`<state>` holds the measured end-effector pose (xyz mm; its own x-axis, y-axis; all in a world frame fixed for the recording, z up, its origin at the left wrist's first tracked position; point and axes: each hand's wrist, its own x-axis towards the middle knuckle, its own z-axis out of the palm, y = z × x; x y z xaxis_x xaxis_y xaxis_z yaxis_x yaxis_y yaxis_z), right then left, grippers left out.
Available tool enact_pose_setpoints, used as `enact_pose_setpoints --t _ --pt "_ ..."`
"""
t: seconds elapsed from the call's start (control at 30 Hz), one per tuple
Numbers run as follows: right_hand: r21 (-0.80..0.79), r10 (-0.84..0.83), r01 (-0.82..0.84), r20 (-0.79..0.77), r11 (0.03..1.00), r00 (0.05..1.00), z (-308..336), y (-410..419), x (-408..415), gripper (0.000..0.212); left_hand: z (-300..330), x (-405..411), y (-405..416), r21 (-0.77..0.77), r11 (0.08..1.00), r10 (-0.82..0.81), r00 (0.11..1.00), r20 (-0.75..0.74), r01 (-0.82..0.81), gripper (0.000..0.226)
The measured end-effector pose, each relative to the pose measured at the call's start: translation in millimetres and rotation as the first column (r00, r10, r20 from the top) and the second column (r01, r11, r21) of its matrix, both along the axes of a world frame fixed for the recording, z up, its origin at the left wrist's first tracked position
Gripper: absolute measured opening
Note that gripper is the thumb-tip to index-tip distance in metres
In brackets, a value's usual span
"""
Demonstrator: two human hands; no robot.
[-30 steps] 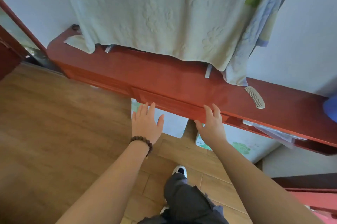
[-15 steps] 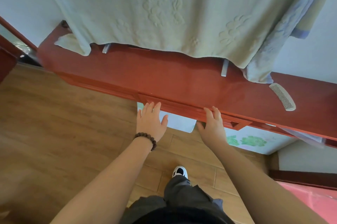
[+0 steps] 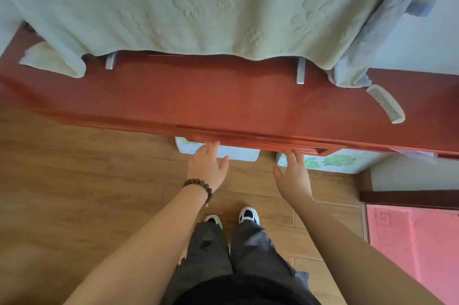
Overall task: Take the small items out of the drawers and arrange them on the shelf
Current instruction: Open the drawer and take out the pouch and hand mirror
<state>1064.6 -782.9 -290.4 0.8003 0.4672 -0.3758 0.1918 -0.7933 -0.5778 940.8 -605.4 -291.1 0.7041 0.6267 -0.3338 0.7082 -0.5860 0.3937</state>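
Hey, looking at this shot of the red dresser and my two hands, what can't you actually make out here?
Head view only:
- Drawer contents: hidden by the red top; only its front edge shows.
- Fingertips of left hand and right hand: tucked under the drawer front, so the grip is unclear.
- What hangs behind the green towel: covered.
- Pale packages under the dresser: mostly hidden, print unreadable.
- Pink mat: cut off by the right edge.

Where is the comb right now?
The white comb lies on the red wooden top at the right, just below the hanging towel's corner.
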Motion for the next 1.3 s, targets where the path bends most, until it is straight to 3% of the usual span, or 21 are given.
enact_pose_setpoints --t 0.13,0.2,0.27,0.33,0.37,0.43,0.47,0.53,0.7,0.93,1.1,1.3 --pt "0.003 -0.238 0.242 -0.170 0.970 0.956 -19 5 9 0.048 -12 4 22 -0.176 0.984 -0.033 0.999 -0.039 0.026 0.052" --pt "0.034 -0.428 0.469 -0.357 0.882 0.830 -32 11 22 0.044 -22 9 32 -0.225 0.974 0.010 0.997 -0.070 -0.026 0.051" --pt "0.043 -0.569 0.695 -0.540 0.718 0.621 -50 10 36 0.039 -35 16 37 -0.303 0.941 0.122 0.987 -0.104 -0.149 0.053" --pt "0.037 -0.578 0.845 -0.714 0.534 0.396 -73 13 51 0.037 -50 24 42 -0.336 0.915 0.184 0.971 -0.151 -0.226 0.057" --pt "0.041 -0.557 0.844 -0.734 0.535 0.389 -85 14 57 0.036 -58 29 43 -0.331 0.914 0.187 0.967 -0.173 -0.236 0.059" --pt "0.025 -0.500 0.927 -0.836 0.374 0.225 -96 20 63 0.027 -71 36 43 -0.298 0.930 0.156 0.967 -0.203 -0.212 0.061" --pt "0.029 -0.459 0.932 -0.864 0.362 0.205 -101 23 65 0.019 -76 38 42 -0.279 0.941 0.135 0.969 -0.208 -0.191 0.061" --pt "0.019 -0.410 0.976 -0.905 0.219 0.110 -107 29 68 0.022 -85 39 40 -0.236 0.962 0.089 0.974 -0.208 -0.138 0.061" --pt "0.000 -0.317 0.994 -0.948 0.108 0.034 -115 32 66 0.031 -86 31 31 -0.046 0.999 -0.017 0.982 -0.187 0.008 0.058" --pt "-0.034 -0.327 0.996 -0.945 0.081 -0.006 -116 13 38 0.029 -73 1 22 -0.082 0.994 -0.082 0.979 -0.186 0.067 0.049" --pt "0.015 -0.338 0.994 -0.940 0.105 0.050 -122 -10 2 0.029 -61 -31 10 -0.098 0.985 -0.156 0.971 -0.179 0.140 0.049" --pt "0.006 -0.356 0.998 -0.934 0.065 0.028 -127 -35 -37 0.027 -63 -76 -12 -0.065 0.967 -0.255 0.947 -0.193 0.247 0.048"
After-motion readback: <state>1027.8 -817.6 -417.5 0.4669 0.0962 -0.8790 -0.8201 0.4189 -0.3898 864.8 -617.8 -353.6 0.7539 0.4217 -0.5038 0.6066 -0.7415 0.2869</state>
